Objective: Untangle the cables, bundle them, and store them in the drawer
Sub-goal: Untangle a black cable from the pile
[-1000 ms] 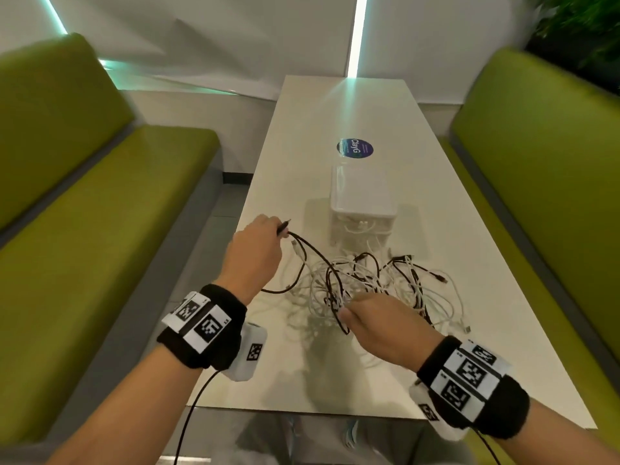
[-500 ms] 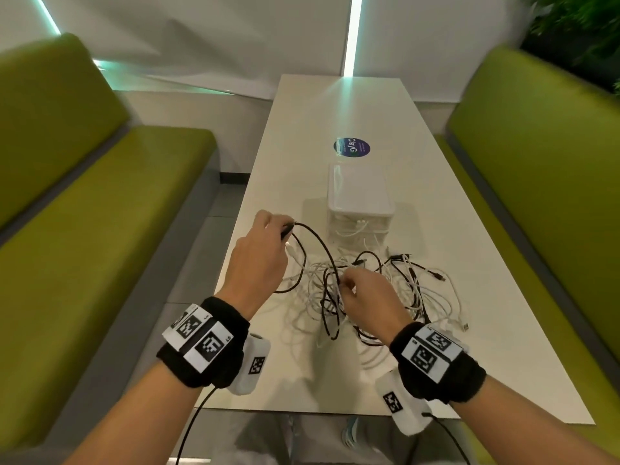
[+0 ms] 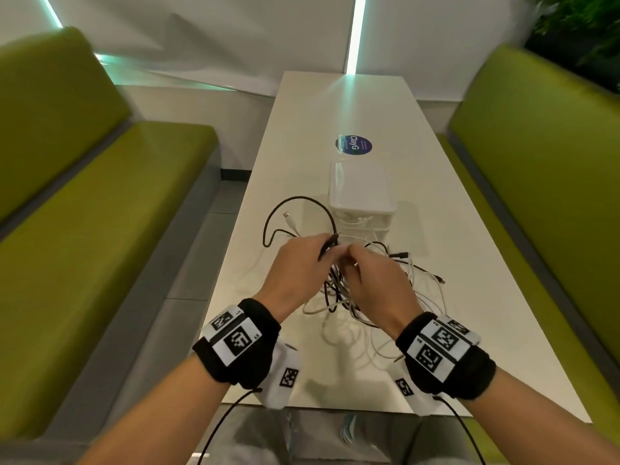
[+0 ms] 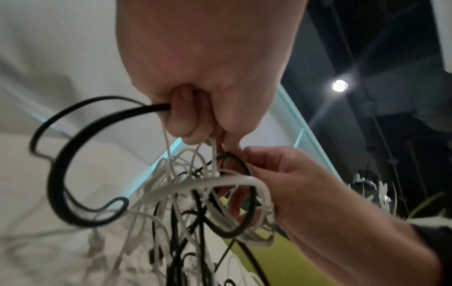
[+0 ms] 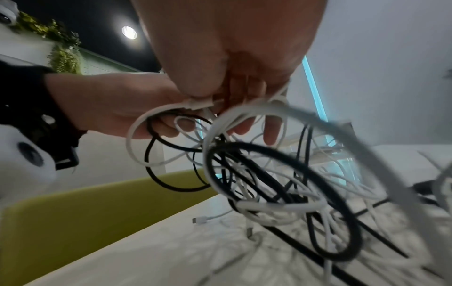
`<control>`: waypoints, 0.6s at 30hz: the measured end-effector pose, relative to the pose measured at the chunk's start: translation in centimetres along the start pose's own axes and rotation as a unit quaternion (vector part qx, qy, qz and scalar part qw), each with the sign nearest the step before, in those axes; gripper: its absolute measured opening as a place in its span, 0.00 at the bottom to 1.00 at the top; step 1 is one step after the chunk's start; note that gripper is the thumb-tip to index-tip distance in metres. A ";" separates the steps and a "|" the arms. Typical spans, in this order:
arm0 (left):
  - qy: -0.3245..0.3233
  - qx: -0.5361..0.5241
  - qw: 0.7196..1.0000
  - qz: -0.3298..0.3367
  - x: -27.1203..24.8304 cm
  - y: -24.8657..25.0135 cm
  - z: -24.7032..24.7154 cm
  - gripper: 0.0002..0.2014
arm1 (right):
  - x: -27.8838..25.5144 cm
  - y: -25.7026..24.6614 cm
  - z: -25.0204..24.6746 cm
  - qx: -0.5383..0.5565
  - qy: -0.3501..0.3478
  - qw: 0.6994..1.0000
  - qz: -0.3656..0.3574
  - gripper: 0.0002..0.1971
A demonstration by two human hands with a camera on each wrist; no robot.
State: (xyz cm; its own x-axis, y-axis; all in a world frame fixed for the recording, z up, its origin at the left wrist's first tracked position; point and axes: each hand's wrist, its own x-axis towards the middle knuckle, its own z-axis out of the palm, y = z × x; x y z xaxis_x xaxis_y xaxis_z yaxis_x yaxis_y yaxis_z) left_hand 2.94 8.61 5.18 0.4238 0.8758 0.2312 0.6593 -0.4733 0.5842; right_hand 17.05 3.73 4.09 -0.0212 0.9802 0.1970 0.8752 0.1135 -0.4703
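Observation:
A tangle of black and white cables (image 3: 339, 290) hangs from both hands above the white table (image 3: 469, 330), its lower loops resting on the top. My left hand (image 3: 302, 260) grips a black cable (image 3: 295, 204) that arcs up and left, plus white strands (image 4: 168, 147). My right hand (image 3: 369, 273) pinches white cable loops (image 5: 195, 105) right beside the left hand, fingers nearly touching. Behind the tangle stands a small white drawer box (image 3: 360, 189) with white cable showing through its front.
A round blue sticker (image 3: 353, 145) lies on the table past the box. Green benches (image 3: 100, 229) (image 3: 553, 196) run along both sides. A loose white plug (image 5: 200, 220) lies on the table near the left edge.
Both hands have come together over the pile and lifted the tangle. The black cable now loops up to the left of my left hand.

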 end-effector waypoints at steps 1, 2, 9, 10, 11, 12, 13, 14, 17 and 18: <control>0.008 -0.011 1.000 -0.007 -0.1 -0.1 0.1 0.15 | -0.1 0.2 0.1 0.003 -0.005 1.000 -0.002 0.08; 0.015 -0.013 1.000 -0.015 -0.3 -0.2 0.1 0.16 | -0.1 0.3 0.3 -0.002 -0.011 1.000 -0.001 0.08; 0.046 -0.144 0.987 -0.049 -0.5 0.7 -0.7 0.15 | -0.3 0.4 2.3 -0.075 -0.056 0.996 0.014 0.06; 0.062 -0.157 0.985 -0.039 -0.4 0.9 -1.2 0.15 | -0.2 0.4 2.4 -0.081 -0.054 0.995 0.024 0.06; 0.078 -0.165 0.983 -0.029 -0.3 1.1 -1.7 0.16 | -0.1 0.5 2.3 -0.088 -0.048 0.995 0.031 0.07; 0.099 -0.173 0.980 -0.022 -0.3 1.2 -2.2 0.16 | 0.1 0.6 2.0 -0.093 -0.043 0.994 0.038 0.07; 0.126 -0.189 0.974 -0.021 -0.2 1.3 -2.8 0.15 | 0.3 0.8 1.7 -0.096 -0.040 0.994 0.045 0.08; 0.157 -0.214 0.964 -0.029 -0.1 1.2 -3.4 0.15 | 0.6 1.1 1.5 -0.095 -0.043 0.993 0.054 0.08; 0.229 -0.284 0.928 -0.071 0.4 0.4 -4.8 0.16 | 1.1 2.1 1.1 -0.087 -0.066 0.991 0.078 0.07; 0.229 -0.293 0.925 -0.079 0.6 0.0 -4.9 0.16 | 1.1 2.4 1.2 -0.087 -0.072 0.990 0.078 0.09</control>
State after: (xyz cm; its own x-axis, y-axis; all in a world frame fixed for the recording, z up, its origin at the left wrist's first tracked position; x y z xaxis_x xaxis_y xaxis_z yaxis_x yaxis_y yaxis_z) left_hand 0.15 9.58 9.16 -0.0461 0.9414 0.3342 0.1844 -0.3208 0.9290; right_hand 18.55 5.23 2.15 0.0631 0.9980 0.0021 0.9430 -0.0590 -0.3274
